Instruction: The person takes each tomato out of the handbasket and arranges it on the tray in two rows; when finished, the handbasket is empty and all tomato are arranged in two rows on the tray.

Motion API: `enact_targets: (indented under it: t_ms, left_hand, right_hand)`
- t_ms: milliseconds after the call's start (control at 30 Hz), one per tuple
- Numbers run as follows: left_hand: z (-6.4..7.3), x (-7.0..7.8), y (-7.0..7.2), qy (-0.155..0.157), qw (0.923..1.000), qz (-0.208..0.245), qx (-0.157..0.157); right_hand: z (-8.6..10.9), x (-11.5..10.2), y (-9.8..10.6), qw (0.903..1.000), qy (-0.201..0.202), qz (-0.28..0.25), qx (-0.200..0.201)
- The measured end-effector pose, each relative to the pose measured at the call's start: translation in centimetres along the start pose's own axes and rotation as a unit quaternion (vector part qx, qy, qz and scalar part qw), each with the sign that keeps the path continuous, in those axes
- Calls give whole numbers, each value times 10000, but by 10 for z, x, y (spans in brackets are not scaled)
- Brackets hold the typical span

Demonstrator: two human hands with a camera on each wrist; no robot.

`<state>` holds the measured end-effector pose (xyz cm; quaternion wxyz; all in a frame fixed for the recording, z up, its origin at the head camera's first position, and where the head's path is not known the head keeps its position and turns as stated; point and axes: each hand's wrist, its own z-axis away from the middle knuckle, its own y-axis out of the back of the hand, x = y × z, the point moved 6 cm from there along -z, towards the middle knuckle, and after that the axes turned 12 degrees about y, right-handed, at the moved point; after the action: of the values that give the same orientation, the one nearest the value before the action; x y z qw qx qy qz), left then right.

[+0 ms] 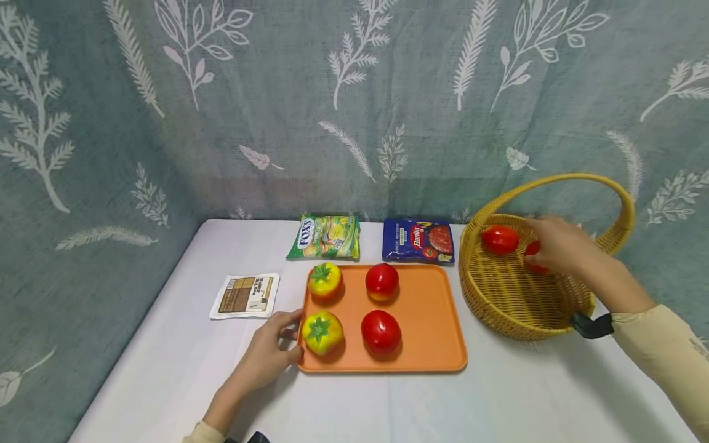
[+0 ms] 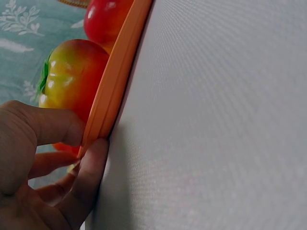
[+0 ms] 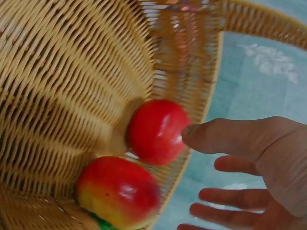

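Note:
My left hand (image 1: 270,349) pinches the left rim of an orange tray (image 1: 428,317) on the table. Two shiny yellow-and-red fruits with green leafy tops stand on that side, the nearer fruit (image 1: 322,333) beside my fingers and the farther fruit (image 1: 325,281) behind it. To their right lie two mostly red fruits, one near (image 1: 381,333) and one far (image 1: 381,282). My right hand (image 1: 562,245) reaches over a wicker basket (image 1: 480,301), its fingers spread. In the right wrist view, its thumb overlaps a red fruit (image 3: 158,132); a red-and-yellow fruit (image 3: 118,191) lies beside that one.
Behind the tray lie a green Fox's candy bag (image 1: 327,237) and a blue Barilla packet (image 1: 418,240). A white-and-brown packet (image 1: 246,296) is left of the tray. The basket's arched handle (image 1: 565,177) rises near my right arm. A patterned curtain (image 1: 354,123) backs the table.

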<state>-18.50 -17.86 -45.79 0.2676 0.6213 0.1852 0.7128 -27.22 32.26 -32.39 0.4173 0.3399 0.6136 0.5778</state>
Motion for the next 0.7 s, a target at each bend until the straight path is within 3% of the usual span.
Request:
enact_targets:
  t_ms: [167, 700]
  left_hand:
    - [3, -1, 1, -42, 10000, 54, 26]
    - [2, -2, 1, -89, 9999, 107, 20]
  right_hand:
    - [-7, 12, -15, 9991, -169, 24, -393]
    - [-14, 26, -33, 9983, 20, 411, -424]
